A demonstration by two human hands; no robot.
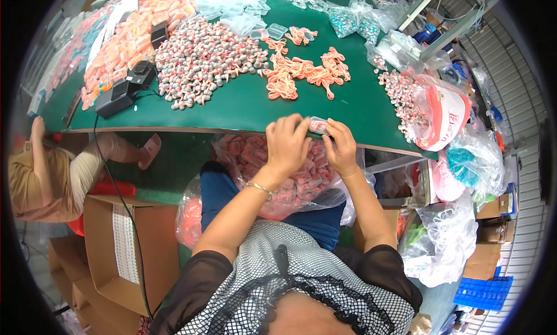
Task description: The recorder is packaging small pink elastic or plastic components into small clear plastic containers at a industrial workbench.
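Observation:
At the near edge of the green table, a small clear plastic case (318, 125) with something pink inside sits between my hands. The fingers of my left hand (288, 143) are closed against its left end. On its right end, my right hand (341, 148) grips with thumb and fingers. Looped orange cords (307, 73) lie just beyond. Left of them spreads a heap of small grey-and-pink plug-shaped pieces (203, 59). Below the table edge, an open clear bag on my lap holds many filled pink cases (301, 187).
Black power adapters (119, 97) and a trailing cable stand at the left, near orange plastic parts (139, 30). A red-and-white bag (444, 114) spills small pink pieces at the right. An open cardboard box (130, 248) is on the floor. Another person's leg (116, 149) shows at left.

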